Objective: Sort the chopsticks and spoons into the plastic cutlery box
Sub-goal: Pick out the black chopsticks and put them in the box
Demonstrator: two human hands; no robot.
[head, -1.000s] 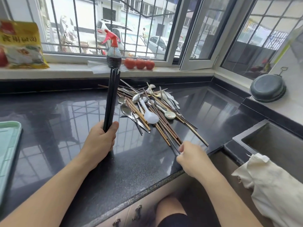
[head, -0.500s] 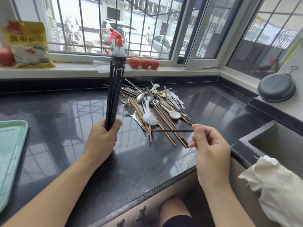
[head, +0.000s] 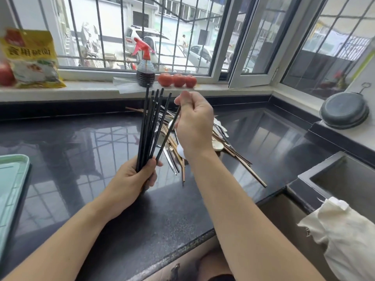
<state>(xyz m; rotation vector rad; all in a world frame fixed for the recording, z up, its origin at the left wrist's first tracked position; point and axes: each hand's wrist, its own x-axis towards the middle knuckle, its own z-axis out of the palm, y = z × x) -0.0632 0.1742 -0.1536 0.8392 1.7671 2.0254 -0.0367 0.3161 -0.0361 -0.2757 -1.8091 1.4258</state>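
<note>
the left hand [head: 134, 175] grips a bundle of black chopsticks [head: 149, 126] upright above the tabletop [head: 81, 149], tips fanning upward. the right hand [head: 192, 122] pinches one more chopstick [head: 168, 134], leaning alongside. the yellow packet's [head: 30, 57] writing is blurred.

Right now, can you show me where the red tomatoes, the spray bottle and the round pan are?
tomatoes [head: 178, 80], head view, on the middle tomato's skin.
spray bottle [head: 145, 78], head view, on its dark lower body.
round pan [head: 343, 109], head view, on its grey upturned bottom.
</note>
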